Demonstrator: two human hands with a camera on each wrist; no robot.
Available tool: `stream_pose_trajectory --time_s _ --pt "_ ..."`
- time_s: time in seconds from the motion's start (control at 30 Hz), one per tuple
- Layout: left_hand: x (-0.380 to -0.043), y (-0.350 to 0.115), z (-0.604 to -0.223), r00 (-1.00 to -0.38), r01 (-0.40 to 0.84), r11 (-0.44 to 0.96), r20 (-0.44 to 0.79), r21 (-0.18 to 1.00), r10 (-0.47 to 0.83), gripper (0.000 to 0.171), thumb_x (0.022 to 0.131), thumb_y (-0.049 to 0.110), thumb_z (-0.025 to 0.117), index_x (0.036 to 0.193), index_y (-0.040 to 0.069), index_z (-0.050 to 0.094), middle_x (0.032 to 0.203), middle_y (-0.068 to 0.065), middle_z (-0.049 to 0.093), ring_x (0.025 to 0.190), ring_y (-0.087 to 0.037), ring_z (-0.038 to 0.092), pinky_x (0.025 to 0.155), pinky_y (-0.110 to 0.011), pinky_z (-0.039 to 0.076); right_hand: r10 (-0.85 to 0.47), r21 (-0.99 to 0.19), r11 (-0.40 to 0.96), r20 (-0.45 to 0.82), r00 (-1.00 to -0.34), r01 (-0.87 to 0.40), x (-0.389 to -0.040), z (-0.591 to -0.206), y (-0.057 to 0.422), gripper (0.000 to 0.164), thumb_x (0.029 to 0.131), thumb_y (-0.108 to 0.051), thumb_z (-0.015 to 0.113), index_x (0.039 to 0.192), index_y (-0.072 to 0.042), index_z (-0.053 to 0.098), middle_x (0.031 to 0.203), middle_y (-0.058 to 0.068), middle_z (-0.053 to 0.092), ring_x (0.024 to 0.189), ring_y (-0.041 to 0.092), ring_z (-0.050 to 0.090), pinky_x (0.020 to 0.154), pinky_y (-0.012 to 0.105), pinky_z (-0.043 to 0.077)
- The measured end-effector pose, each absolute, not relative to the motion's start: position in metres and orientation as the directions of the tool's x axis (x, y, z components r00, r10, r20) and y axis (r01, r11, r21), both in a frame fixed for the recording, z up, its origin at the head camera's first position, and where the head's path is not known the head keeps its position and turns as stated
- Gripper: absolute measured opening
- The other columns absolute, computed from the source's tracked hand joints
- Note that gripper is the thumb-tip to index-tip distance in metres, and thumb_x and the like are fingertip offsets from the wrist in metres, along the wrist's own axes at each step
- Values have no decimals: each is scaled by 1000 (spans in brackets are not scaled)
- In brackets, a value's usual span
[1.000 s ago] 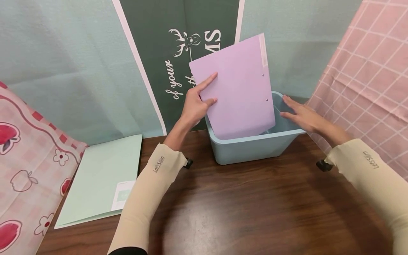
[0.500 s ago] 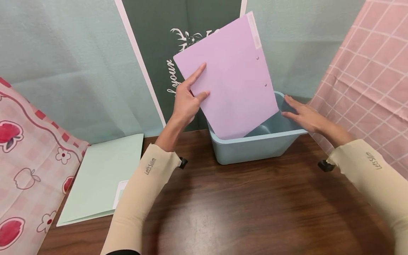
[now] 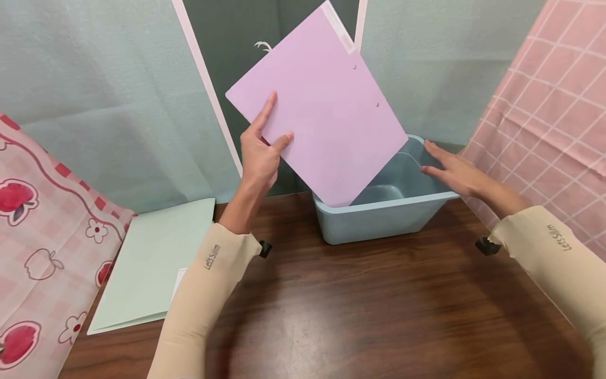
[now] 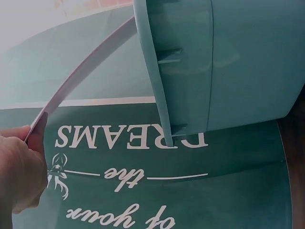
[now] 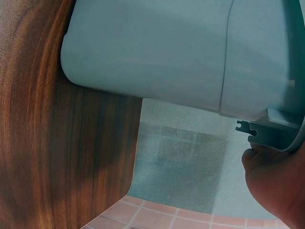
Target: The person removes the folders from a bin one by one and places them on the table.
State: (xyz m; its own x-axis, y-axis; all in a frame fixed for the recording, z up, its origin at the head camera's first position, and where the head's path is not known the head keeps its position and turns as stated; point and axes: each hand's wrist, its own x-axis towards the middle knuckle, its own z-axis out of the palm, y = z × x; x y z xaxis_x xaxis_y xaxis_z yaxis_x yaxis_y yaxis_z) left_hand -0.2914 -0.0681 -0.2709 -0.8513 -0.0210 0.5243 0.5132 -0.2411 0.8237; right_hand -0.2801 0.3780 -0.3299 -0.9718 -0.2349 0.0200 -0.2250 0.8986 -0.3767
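In the head view my left hand [image 3: 260, 152] pinches a purple folder [image 3: 326, 110] by its left edge, thumb and index finger lying on the near face. The folder is tilted, with a pale label strip and two rivets along its right edge. Its lowest corner dips behind the front rim of a light-blue plastic bin [image 3: 379, 218]. The left wrist view shows the folder [image 4: 86, 71] edge-on and slightly bowed between the fingers. My right hand [image 3: 454, 171] holds the bin's right rim; the right wrist view catches a fingertip [image 5: 257, 155] below that rim.
A pale green folder [image 3: 151, 258] with a white label lies on the dark wooden table [image 3: 355, 300] at left. Printed cloth hangs behind, a pink checked cloth [image 3: 558, 89] at right and a fruit-patterned cloth [image 3: 42, 252] at left.
My left hand has moved left and drawn the purple folder up and leftward, tilting it further to the left. More of the bin's inside shows. My right hand stays at the rim.
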Motion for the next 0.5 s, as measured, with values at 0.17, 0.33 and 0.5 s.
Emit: stream_pose_trajectory --time_s 0.17,0.33,0.5 --pt "-289 -72 -272 -862 497 -314 503 809 -69 78 88 -23 70 156 13 53 161 7 52 143 -7 49 114 -34 48 -237 -372 899 29 -971 -231 -280 -330 379 81 111 -43 48 170 -6 6 174 25 6 156 56 13 125 69 12" --pt "-284 -78 -273 -871 488 -353 474 798 -132 78 87 -24 69 155 12 54 161 7 51 143 -9 49 112 -35 50 -240 -378 897 23 -970 -231 -279 -331 379 81 111 -43 47 169 -5 5 174 25 4 156 56 12 126 69 11" --pt "-282 -84 -275 -857 512 -393 485 764 -174 79 87 -26 67 156 10 52 161 5 51 140 -14 52 107 -38 55 -245 -374 897 20 -969 -235 -280 -331 377 82 111 -43 48 169 -5 5 174 24 4 156 55 12 126 68 11"
